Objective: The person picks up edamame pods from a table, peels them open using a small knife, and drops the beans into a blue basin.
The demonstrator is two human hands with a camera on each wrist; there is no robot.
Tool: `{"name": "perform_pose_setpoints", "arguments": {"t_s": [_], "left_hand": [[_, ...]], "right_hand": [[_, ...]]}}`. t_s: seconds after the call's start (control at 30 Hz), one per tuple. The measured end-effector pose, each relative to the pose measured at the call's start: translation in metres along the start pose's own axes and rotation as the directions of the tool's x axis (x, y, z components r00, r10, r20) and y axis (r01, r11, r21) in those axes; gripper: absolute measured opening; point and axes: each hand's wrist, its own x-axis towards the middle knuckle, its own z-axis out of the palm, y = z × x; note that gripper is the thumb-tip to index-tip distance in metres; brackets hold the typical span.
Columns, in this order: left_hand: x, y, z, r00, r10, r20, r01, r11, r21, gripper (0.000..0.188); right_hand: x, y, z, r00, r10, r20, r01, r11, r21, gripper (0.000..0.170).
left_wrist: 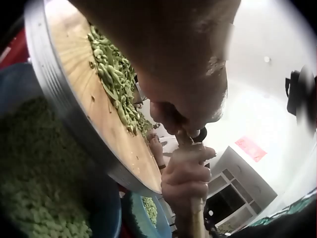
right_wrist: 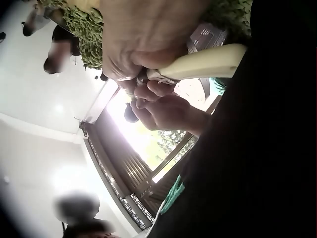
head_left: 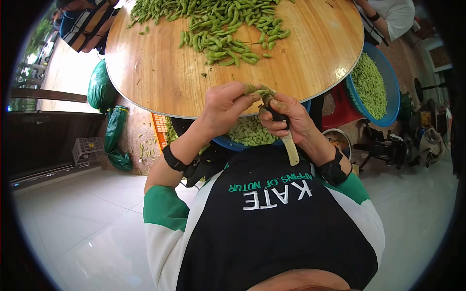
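Both hands meet just over the near edge of a round wooden table (head_left: 155, 92). My left hand (head_left: 224, 105) pinches a green pod (head_left: 262, 91) between thumb and fingers. My right hand (head_left: 293, 118) grips a tool by its cream handle (head_left: 291, 150), which has a small hole in its end and points down toward the body. The tool's working end is hidden among the fingers, so I cannot tell its kind. In the right wrist view the cream handle (right_wrist: 208, 62) sticks out beside the palm, and the left hand (right_wrist: 168, 113) is close by the right fingertips.
A heap of green pods (head_left: 223, 29) covers the table's far side. Below the hands stands a blue basin of shelled beans (head_left: 252, 132); another blue basin (head_left: 393, 94) is at the right. Green sacks (head_left: 100, 87) lie left. Two people (head_left: 388, 19) sit across the table.
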Motion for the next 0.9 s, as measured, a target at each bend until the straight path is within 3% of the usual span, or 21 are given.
{"name": "perform_pose_setpoints", "arguments": {"t_s": [0.03, 0.07, 0.1, 0.13, 0.17, 0.2, 0.23, 0.3, 0.37, 0.4, 0.47, 0.5, 0.57, 0.6, 0.73, 0.8, 0.9], "left_hand": [[0.000, 0.002, 0.001, 1.000, -0.001, -0.002, 0.001, 1.000, 0.002, 0.012], [0.001, 0.004, 0.003, 0.979, -0.201, 0.027, 0.202, 0.954, -0.220, 0.011], [0.001, 0.006, 0.005, 0.920, -0.380, 0.099, 0.384, 0.821, -0.423, 0.012], [0.001, 0.005, 0.007, 0.920, -0.380, 0.098, 0.384, 0.820, -0.424, 0.012], [0.001, 0.003, 0.010, 0.913, -0.382, 0.146, 0.394, 0.725, -0.565, 0.012], [0.001, 0.001, 0.012, 0.907, -0.374, 0.193, 0.397, 0.607, -0.689, 0.012], [0.001, 0.001, 0.014, 0.908, -0.374, 0.191, 0.395, 0.607, -0.689, 0.012], [0.001, 0.001, 0.019, 0.885, -0.441, 0.151, 0.418, 0.607, -0.676, 0.010], [0.001, -0.002, 0.024, 0.891, -0.431, 0.144, 0.405, 0.609, -0.682, 0.011], [0.000, -0.003, 0.026, 0.896, -0.421, 0.140, 0.394, 0.610, -0.687, 0.014], [0.000, -0.004, 0.030, 0.880, -0.447, 0.160, 0.424, 0.587, -0.690, 0.017], [0.001, -0.005, 0.030, 0.863, -0.470, 0.183, 0.454, 0.565, -0.689, 0.019], [0.000, -0.011, 0.028, 0.879, -0.430, 0.206, 0.456, 0.635, -0.623, 0.020], [-0.002, -0.014, 0.027, 0.888, -0.394, 0.237, 0.456, 0.697, -0.553, 0.021], [-0.015, -0.006, 0.030, 0.902, -0.334, 0.273, 0.422, 0.814, -0.400, 0.018], [-0.021, 0.004, 0.036, 0.909, -0.358, 0.212, 0.414, 0.720, -0.557, 0.017], [-0.023, 0.002, 0.033, 0.922, -0.344, 0.177, 0.371, 0.659, -0.654, 0.022]], "right_hand": [[-0.001, 0.000, 0.003, 0.999, -0.033, -0.035, 0.031, 0.998, -0.052, 0.022], [-0.001, 0.002, 0.003, 0.999, -0.030, -0.033, 0.029, 0.998, -0.053, 0.022], [-0.002, 0.003, 0.002, 0.987, -0.136, -0.083, 0.100, 0.933, -0.345, 0.026], [-0.003, 0.005, 0.001, 0.963, -0.251, -0.100, 0.140, 0.780, -0.609, 0.032], [-0.004, 0.009, 0.002, 0.963, -0.251, -0.101, 0.139, 0.780, -0.610, 0.032], [-0.004, 0.015, 0.004, 0.936, -0.342, -0.086, 0.182, 0.678, -0.713, 0.029], [-0.004, 0.018, 0.004, 0.903, -0.426, -0.058, 0.213, 0.560, -0.801, 0.027], [-0.005, 0.019, 0.000, 0.904, -0.425, -0.040, 0.225, 0.555, -0.801, 0.030], [-0.005, 0.020, -0.005, 0.888, -0.460, 0.009, 0.237, 0.441, -0.866, 0.030], [-0.004, 0.022, -0.005, 0.889, -0.458, 0.009, 0.236, 0.441, -0.866, 0.030], [-0.001, 0.024, -0.004, 0.812, -0.541, 0.221, 0.346, 0.139, -0.928, 0.027], [-0.003, 0.020, -0.002, 0.811, -0.540, 0.226, 0.349, 0.136, -0.927, 0.027], [-0.012, 0.007, 0.001, 0.945, -0.312, -0.098, 0.139, 0.653, -0.744, 0.026], [-0.015, 0.002, -0.002, 0.969, -0.233, -0.083, 0.112, 0.713, -0.693, 0.029], [-0.025, -0.008, -0.007, 0.957, -0.257, -0.138, 0.140, 0.820, -0.555, 0.033], [-0.028, -0.007, -0.007, 0.965, -0.211, -0.157, 0.096, 0.839, -0.535, 0.033], [-0.026, 0.001, -0.008, 0.978, -0.139, -0.152, 0.038, 0.846, -0.532, 0.033]]}}
